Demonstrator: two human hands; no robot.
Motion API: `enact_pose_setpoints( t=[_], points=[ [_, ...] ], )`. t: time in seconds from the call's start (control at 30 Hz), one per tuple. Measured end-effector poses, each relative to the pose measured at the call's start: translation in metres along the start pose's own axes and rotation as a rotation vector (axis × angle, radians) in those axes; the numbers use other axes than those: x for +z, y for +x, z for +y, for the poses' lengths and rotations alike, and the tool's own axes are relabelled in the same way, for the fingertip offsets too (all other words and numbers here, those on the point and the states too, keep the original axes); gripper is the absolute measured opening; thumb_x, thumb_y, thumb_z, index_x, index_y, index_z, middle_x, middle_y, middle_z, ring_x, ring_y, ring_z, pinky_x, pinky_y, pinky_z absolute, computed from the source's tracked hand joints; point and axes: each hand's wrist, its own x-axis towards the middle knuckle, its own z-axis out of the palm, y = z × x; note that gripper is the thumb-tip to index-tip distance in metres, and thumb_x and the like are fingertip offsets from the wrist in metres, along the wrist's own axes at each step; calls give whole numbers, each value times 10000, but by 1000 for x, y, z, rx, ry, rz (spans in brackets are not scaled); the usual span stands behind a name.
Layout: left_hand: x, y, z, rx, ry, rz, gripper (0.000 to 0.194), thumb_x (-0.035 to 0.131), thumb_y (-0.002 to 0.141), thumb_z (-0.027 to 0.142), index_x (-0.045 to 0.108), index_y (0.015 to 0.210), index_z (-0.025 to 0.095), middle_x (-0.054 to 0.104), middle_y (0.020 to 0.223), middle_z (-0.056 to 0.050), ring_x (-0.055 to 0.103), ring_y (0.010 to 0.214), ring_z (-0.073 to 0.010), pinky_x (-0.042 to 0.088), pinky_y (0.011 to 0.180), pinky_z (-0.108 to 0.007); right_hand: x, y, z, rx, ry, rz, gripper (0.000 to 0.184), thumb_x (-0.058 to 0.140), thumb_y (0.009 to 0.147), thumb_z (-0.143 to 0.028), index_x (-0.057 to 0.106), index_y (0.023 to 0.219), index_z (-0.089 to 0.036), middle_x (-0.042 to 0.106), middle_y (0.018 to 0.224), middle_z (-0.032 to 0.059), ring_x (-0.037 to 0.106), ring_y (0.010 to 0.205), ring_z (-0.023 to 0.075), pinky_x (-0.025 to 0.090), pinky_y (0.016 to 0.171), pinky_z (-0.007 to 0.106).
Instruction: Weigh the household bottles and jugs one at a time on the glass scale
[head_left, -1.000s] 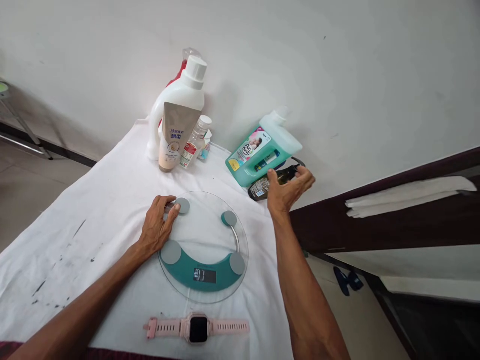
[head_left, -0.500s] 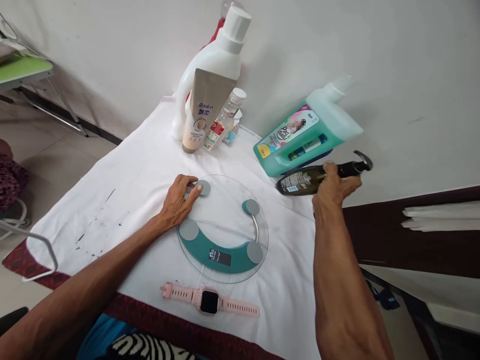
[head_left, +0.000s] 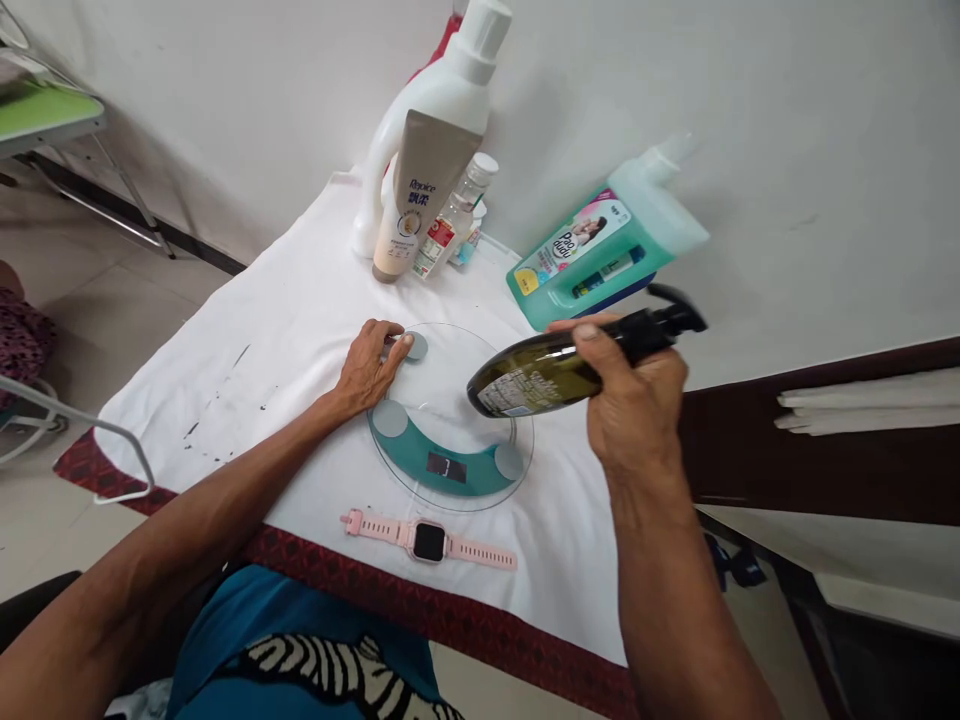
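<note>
So my right hand (head_left: 637, 405) is clamping the pump bottle (head_left: 536, 375), fingers wrapped round it, and I'm holding it tipped nearly sideways over the scale (head_left: 446, 467). Scale's lying on the white cloth (head_left: 180, 370). My left hand (head_left: 369, 365) is touching its far-left edge, can't tell if those fingers are actually pinching. Watch (head_left: 427, 541) is lying just my side of the scale, jug (head_left: 600, 245) is standing further back.
</note>
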Motion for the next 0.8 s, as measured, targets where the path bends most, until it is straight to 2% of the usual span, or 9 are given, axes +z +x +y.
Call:
enact_pose_setpoints(
  t=[0.17, 0.4, 0.5, 0.57, 0.63, 0.73, 0.8],
  points=[
    [0, 0, -1, -7, -10, -6, 313, 507, 1097, 480, 652, 1091, 203, 676, 1117, -102, 677, 1004, -224, 578, 934, -403, 26, -19, 5, 34, -61, -63, 287, 837, 811, -504, 779, 876, -230, 800, 948, 30, 724, 867, 221, 584, 860, 426],
    [1, 0, -1, -8, -14, -7, 283, 519, 1098, 451, 644, 1083, 197, 678, 1098, -98, 675, 998, -221, 573, 953, -412, 30, -24, 7, -35, -146, -80, 335, 802, 874, -560, 773, 961, -238, 794, 1042, 43, 730, 988, 241, 570, 991, 483],
    [1, 0, -1, -6, 3, -7, 284, 514, 1100, 458, 641, 1090, 204, 681, 1102, -93, 679, 1001, -223, 578, 946, -414, 28, -27, 7, -44, -118, -70, 411, 817, 856, -569, 738, 1093, -242, 781, 1151, 63, 725, 1095, 261, 551, 1047, 509],
    [0, 0, -1, -6, 9, -12, 282, 512, 1101, 462, 641, 1090, 211, 685, 1113, -92, 679, 1005, -224, 584, 934, -412, 25, -32, 7, -92, -100, -39, 492, 821, 845, -566, 692, 1206, -257, 751, 1235, 59, 705, 1175, 263, 538, 1077, 514],
    [0, 0, 0, -9, 7, -15, 281, 512, 1101, 459, 644, 1083, 212, 685, 1125, -94, 677, 1009, -225, 587, 927, -413, 20, -40, 9, -153, -92, 33, 497, 743, 896, -597, 663, 1253, -260, 721, 1259, 54, 687, 1201, 255, 549, 1057, 509],
    [0, 0, 1, -16, -2, -20, 281, 522, 1097, 452, 652, 1072, 204, 677, 1129, -99, 674, 1009, -226, 588, 923, -413, 11, -61, 21, -173, -148, 189, 471, 561, 997, -640, 685, 1193, -230, 705, 1204, 75, 689, 1168, 264, 580, 971, 495],
    [-1, 0, 2, -15, -3, -24, 288, 519, 1097, 461, 652, 1072, 207, 673, 1129, -98, 671, 1014, -228, 588, 917, -413, 3, -79, 34, -118, -224, 275, 489, 513, 1019, -648, 688, 1166, -215, 704, 1200, 96, 693, 1172, 279, 581, 967, 502]
  ],
)
